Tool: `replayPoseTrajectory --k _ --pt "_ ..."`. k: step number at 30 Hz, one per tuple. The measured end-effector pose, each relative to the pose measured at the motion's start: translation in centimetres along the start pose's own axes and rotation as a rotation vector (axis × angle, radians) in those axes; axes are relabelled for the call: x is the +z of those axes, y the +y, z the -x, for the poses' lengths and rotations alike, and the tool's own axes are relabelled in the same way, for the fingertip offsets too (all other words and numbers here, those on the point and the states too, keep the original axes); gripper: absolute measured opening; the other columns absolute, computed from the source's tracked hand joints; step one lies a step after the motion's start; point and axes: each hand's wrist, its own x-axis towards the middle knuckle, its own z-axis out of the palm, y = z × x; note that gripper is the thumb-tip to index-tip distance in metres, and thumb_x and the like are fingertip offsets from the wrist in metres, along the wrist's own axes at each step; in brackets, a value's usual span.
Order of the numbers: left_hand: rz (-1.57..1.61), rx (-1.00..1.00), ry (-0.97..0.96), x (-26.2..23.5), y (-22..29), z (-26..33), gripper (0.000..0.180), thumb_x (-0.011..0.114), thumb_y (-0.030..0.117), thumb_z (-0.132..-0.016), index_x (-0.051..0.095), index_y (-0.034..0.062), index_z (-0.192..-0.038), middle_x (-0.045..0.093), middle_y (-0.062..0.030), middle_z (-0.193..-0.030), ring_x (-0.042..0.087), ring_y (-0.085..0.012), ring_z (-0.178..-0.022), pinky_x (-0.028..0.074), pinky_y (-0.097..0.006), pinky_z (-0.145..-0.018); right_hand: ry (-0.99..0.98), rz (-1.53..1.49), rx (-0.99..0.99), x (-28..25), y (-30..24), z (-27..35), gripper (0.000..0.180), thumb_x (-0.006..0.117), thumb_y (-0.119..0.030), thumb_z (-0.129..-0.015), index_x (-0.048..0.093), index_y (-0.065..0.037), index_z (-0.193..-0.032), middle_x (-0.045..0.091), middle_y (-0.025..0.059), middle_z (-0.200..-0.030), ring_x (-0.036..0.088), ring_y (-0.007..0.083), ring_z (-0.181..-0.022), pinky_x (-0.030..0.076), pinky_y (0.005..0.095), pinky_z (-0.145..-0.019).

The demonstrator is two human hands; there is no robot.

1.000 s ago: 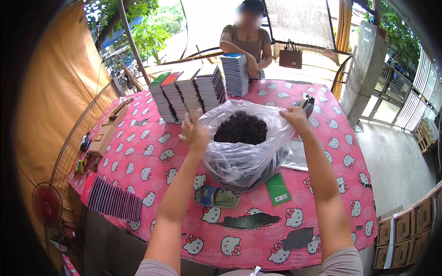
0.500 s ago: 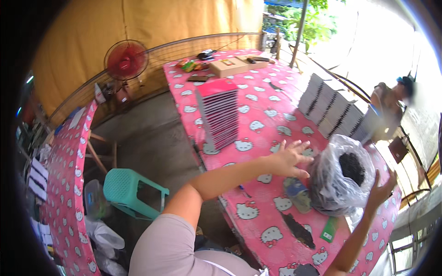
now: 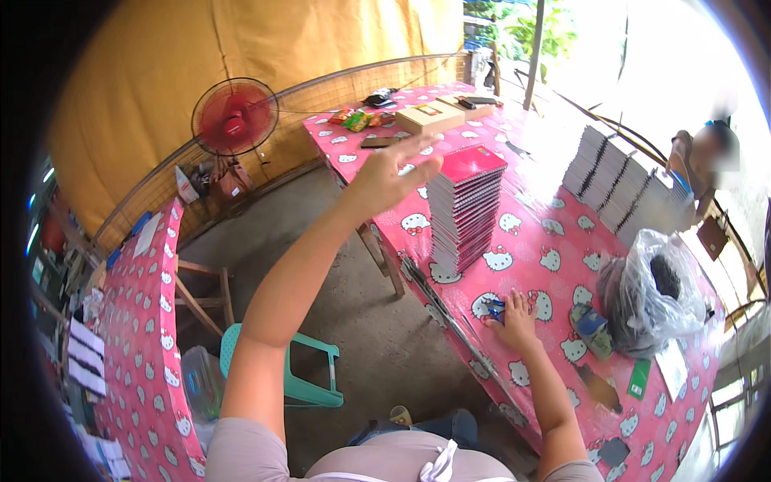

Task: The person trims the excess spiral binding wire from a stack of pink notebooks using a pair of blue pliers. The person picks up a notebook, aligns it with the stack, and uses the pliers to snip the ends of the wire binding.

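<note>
Left grip [image 3: 391, 173] was open, fingers spread, in the air just left of the red-topped notebook stack [image 3: 466, 205] standing upright on the bench [image 3: 554, 233], nearer it than the right hand [image 3: 512, 317], which lay flat by a small blue item [image 3: 495, 309].

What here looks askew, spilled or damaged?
Nothing stands out. The red-topped stack of notebooks stands slightly fanned but upright, and the clear plastic bag keeps its dark contents inside. The left hand is raised; the right hand rests on the tablecloth.
</note>
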Motion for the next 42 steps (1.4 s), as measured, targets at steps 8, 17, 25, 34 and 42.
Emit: replayPoseTrajectory --k 8,17,25,34,42 --pt "-0.351 0.212 -0.237 4.3 -4.8 -11.6 0.074 0.052 0.061 -0.086 0.048 0.0053 -0.135 0.034 -0.0186 -0.146 0.034 -0.0272 -0.136 0.023 -0.046 -0.11 0.209 -0.278 0.003 -4.7 -2.5 -1.9 0.038 0.061 -0.026 -0.086 0.049 -0.001 -0.112 0.052 0.0186 -0.101 0.05 0.0352 -0.097 0.04 0.0486 -0.084" --pt "-0.369 0.11 -0.635 9.3 -11.5 -12.7 0.073 0.046 0.065 -0.084 0.031 0.0282 -0.145 0.019 -0.0102 -0.154 0.012 -0.0408 -0.141 0.006 -0.069 -0.106 0.574 -0.425 -0.272 -14.4 -9.2 -10.6 0.041 0.066 -0.025 -0.083 0.052 -0.002 -0.114 0.054 0.0178 -0.1 0.053 0.034 -0.095 0.042 0.0461 -0.083" --pt "-0.423 0.076 -0.617 8.8 -9.6 -11.7 0.061 0.042 0.054 -0.091 0.035 0.0241 -0.144 0.023 -0.0077 -0.154 0.013 -0.0398 -0.141 0.008 -0.07 -0.105 0.7 -0.238 -0.332 -15.2 -9.7 -12.4 0.043 0.069 -0.028 -0.08 0.054 -0.004 -0.112 0.054 0.014 -0.099 0.055 0.032 -0.095 0.044 0.0459 -0.084" --pt "-0.525 0.165 -0.581 8.6 -9.7 -11.1 0.074 0.054 0.055 -0.083 0.026 0.03 -0.147 0.024 -0.0127 -0.153 0.018 -0.0429 -0.139 0.015 -0.061 -0.109 -0.391 -1.547 0.038 -15.1 -7.3 -13.8 0.035 0.061 -0.035 -0.092 0.06 -0.001 -0.102 0.065 0.0049 -0.08 0.057 0.0102 -0.07 0.047 0.0261 -0.063" --pt "-0.362 0.189 -0.533 8.5 -11.6 -11.5 0.076 0.064 0.032 -0.073 0.036 0.0241 -0.144 0.033 -0.0197 -0.147 0.02 -0.0459 -0.138 0.018 -0.051 -0.112 0.636 -0.409 -0.323 -13.9 -9.3 -12.5 0.045 0.075 -0.027 -0.073 0.06 -0.006 -0.11 0.054 0.0133 -0.103 0.054 0.0318 -0.095 0.042 0.0433 -0.083"
